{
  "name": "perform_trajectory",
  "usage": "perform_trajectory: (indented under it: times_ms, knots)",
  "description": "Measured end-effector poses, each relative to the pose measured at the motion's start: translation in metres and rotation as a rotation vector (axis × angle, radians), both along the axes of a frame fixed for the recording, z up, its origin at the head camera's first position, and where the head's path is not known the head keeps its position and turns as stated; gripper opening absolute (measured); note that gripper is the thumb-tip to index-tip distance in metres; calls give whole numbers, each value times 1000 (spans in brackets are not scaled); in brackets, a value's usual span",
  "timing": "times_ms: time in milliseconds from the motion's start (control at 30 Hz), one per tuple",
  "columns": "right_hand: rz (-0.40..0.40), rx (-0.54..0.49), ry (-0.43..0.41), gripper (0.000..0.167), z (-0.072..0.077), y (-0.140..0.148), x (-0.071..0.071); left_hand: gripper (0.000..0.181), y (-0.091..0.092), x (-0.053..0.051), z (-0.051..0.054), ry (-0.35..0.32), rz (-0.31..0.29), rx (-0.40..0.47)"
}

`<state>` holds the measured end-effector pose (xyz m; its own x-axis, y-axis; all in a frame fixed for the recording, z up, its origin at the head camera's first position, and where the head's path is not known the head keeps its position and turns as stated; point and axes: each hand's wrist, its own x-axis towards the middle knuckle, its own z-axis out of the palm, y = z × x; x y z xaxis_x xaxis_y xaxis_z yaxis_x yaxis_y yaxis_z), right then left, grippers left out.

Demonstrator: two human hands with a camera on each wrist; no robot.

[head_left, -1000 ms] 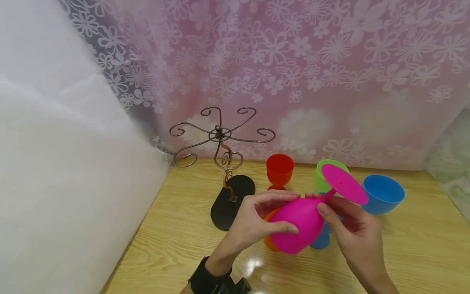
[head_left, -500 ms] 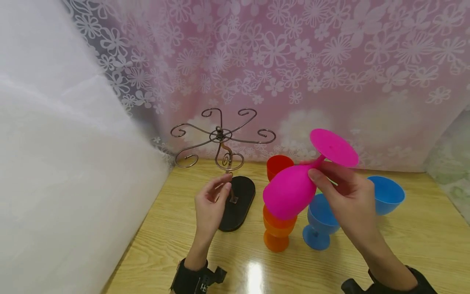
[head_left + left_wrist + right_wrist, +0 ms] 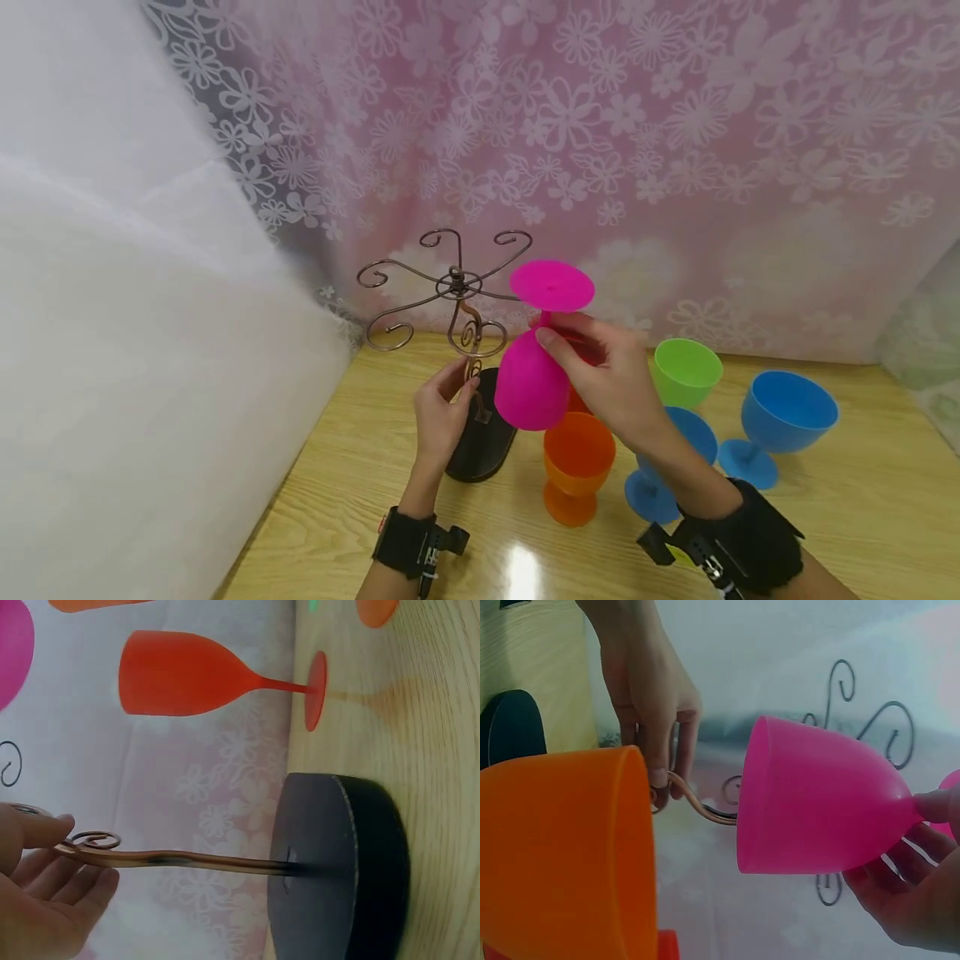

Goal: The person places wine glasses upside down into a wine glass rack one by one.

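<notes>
In the head view my left hand point(image 3: 441, 412) holds the copper-coloured stem point(image 3: 187, 860) of a wine glass rack, thumb on one side and fingers on the other. The rack has curled wire arms point(image 3: 390, 327) on top and a black oval base point(image 3: 480, 454). My right hand point(image 3: 611, 375) pinches a pink plastic goblet point(image 3: 532, 383) by its stem, bowl down and foot point(image 3: 552, 285) up. The goblet is just right of the rack, its foot covering the end of one wire arm. Whether goblet and wire touch, I cannot tell.
An orange goblet point(image 3: 579, 454) stands upright in front of the pink one. A red goblet point(image 3: 180, 675) stands behind, mostly hidden in the head view. Blue goblets point(image 3: 791, 412) and a green goblet point(image 3: 686, 371) are to the right. A pink floral curtain point(image 3: 600, 125) hangs behind the table.
My left hand has left the pink goblet and moved left to grip the rack's stem. The right hand has carried the goblet left and up to the rack, turning it more upside down.
</notes>
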<state>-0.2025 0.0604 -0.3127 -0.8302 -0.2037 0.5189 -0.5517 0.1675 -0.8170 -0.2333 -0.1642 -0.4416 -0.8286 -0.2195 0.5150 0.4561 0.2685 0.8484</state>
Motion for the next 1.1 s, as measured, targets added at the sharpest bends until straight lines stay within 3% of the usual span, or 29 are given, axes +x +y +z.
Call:
perform_trajectory:
  times_ms: [100,267,467,667,800,933,1100]
  knots:
    - [3,28,-18,30,-7,-10,-9,27,1,-11,-14,13,29,21]
    - [8,48,-27,30,-15,-25,-16,22,3,-15,-16,5,32,64]
    - [31,79,-3,27,-19,-41,-17,19,0,-18,-19,-10,87,57]
    - [70,90,10,22,-21,-56,-12,16,-4,-19,-23,-22,78,65]
    - [102,93,25,21,-20,-62,-3,12,-6,-17,-26,21,57,24]
    - [135,82,47,25,-20,-63,7,19,-8,-16,-28,73,52,-30]
    - [123,52,83,25,-21,-60,16,19,-9,-17,-30,88,47,-51]
